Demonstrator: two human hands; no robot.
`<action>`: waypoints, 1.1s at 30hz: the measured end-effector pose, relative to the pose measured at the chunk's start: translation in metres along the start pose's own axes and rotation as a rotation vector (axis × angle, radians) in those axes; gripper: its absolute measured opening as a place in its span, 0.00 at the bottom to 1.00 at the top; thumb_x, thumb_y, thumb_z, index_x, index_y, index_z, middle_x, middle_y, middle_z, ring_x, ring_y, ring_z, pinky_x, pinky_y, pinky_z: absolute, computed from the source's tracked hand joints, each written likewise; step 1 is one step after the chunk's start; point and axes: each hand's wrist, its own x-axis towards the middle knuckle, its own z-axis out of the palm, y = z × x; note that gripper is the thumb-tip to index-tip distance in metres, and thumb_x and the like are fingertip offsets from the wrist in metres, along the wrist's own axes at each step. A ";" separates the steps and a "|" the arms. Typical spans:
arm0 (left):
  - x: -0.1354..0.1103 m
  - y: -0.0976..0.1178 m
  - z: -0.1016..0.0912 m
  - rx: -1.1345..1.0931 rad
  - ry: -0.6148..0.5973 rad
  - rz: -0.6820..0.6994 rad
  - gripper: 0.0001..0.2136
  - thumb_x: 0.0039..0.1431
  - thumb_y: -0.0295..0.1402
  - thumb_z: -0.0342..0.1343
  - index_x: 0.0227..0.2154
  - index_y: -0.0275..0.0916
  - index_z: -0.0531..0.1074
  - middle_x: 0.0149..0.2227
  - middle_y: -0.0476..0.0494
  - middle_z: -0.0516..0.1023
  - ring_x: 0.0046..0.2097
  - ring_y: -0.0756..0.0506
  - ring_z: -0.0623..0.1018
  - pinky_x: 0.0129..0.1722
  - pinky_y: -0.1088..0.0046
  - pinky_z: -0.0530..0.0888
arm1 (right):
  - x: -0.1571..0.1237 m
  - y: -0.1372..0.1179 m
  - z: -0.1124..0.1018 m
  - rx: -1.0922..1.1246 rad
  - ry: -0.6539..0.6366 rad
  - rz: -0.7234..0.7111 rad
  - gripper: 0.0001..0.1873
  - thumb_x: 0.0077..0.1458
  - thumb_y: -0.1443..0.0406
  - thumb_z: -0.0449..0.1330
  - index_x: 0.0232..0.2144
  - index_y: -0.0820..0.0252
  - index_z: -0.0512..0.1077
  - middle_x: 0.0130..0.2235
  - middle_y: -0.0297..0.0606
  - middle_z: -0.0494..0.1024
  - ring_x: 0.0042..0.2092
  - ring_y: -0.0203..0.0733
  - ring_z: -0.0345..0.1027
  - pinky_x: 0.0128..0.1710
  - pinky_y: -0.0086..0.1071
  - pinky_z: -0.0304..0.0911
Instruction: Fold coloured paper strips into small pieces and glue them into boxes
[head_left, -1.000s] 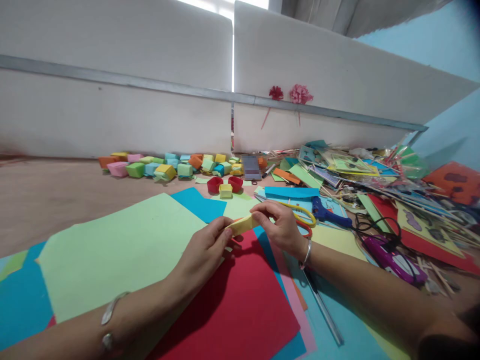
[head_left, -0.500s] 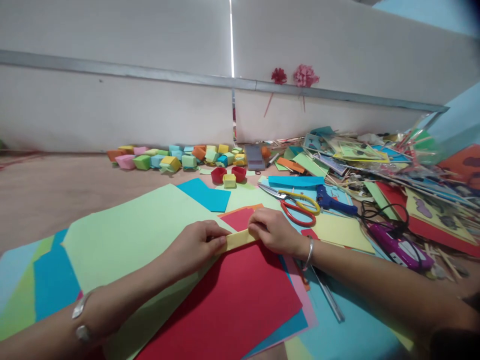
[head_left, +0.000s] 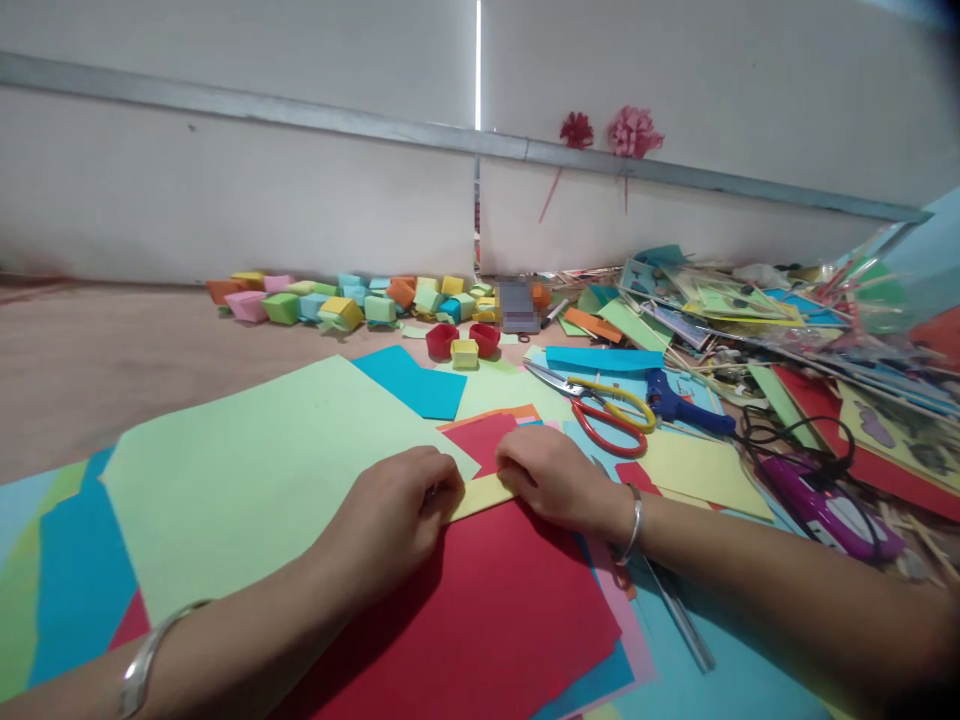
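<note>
A narrow folded strip of yellow paper (head_left: 481, 497) stretches between my two hands, low over a stack of coloured sheets. My left hand (head_left: 409, 505) is closed on the strip's left end, its fingers curled. The right end is pinched in my right hand (head_left: 551, 475). Beneath the strip lies a red sheet (head_left: 480, 610) on top of blue and pink ones. A large pale green sheet (head_left: 270, 480) is spread under and beyond my left forearm. Part of each strip end is hidden by my fingers.
Scissors (head_left: 611, 415) with red and yellow handles lie beyond my right hand, beside a blue glue gun (head_left: 686, 405). Small folded paper boxes (head_left: 379, 305) line the panel's foot. Paper and sticks (head_left: 720, 310) pile up at the right. A metal rod (head_left: 682, 615) lies beside my right forearm.
My left hand has turned knuckles-up and curled further around the strip's end. My right hand still pinches the other end. The whole view has shifted slightly.
</note>
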 end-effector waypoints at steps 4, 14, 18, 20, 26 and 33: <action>-0.001 -0.002 0.003 0.042 -0.019 0.021 0.07 0.53 0.26 0.44 0.22 0.41 0.60 0.29 0.46 0.68 0.29 0.46 0.68 0.29 0.71 0.63 | 0.001 0.000 0.001 -0.082 -0.045 -0.009 0.08 0.56 0.75 0.51 0.27 0.61 0.65 0.28 0.37 0.70 0.30 0.37 0.56 0.30 0.32 0.48; -0.008 -0.001 0.010 0.355 -0.015 0.119 0.12 0.57 0.26 0.45 0.26 0.40 0.72 0.29 0.43 0.68 0.30 0.43 0.68 0.26 0.70 0.57 | -0.001 0.000 0.005 -0.243 0.078 -0.086 0.11 0.61 0.71 0.50 0.29 0.62 0.70 0.29 0.37 0.68 0.31 0.39 0.52 0.29 0.34 0.42; -0.010 0.003 0.012 0.487 0.024 0.236 0.15 0.57 0.21 0.44 0.25 0.38 0.74 0.27 0.42 0.70 0.30 0.42 0.68 0.26 0.68 0.57 | -0.001 -0.008 0.004 -0.426 0.092 -0.360 0.17 0.68 0.68 0.47 0.30 0.63 0.72 0.32 0.38 0.70 0.33 0.40 0.53 0.32 0.37 0.44; -0.009 0.004 0.011 0.504 0.032 0.258 0.15 0.56 0.19 0.43 0.24 0.37 0.73 0.27 0.42 0.70 0.29 0.44 0.68 0.26 0.68 0.57 | -0.003 -0.012 0.001 -0.500 0.036 -0.448 0.17 0.66 0.72 0.47 0.28 0.64 0.71 0.32 0.39 0.71 0.34 0.40 0.54 0.34 0.38 0.45; -0.009 0.003 0.009 0.527 -0.013 0.236 0.13 0.54 0.18 0.44 0.25 0.37 0.71 0.27 0.43 0.70 0.29 0.44 0.67 0.25 0.69 0.56 | -0.011 -0.015 -0.005 -0.611 -0.050 -0.373 0.17 0.62 0.75 0.49 0.23 0.63 0.69 0.28 0.39 0.70 0.34 0.42 0.53 0.34 0.39 0.43; -0.009 -0.001 0.013 0.451 -0.037 0.225 0.11 0.55 0.20 0.47 0.32 0.41 0.72 0.31 0.45 0.72 0.33 0.43 0.70 0.27 0.70 0.56 | -0.019 -0.024 -0.012 -0.798 -0.071 -0.289 0.16 0.57 0.78 0.50 0.21 0.64 0.69 0.24 0.41 0.67 0.30 0.43 0.53 0.31 0.39 0.40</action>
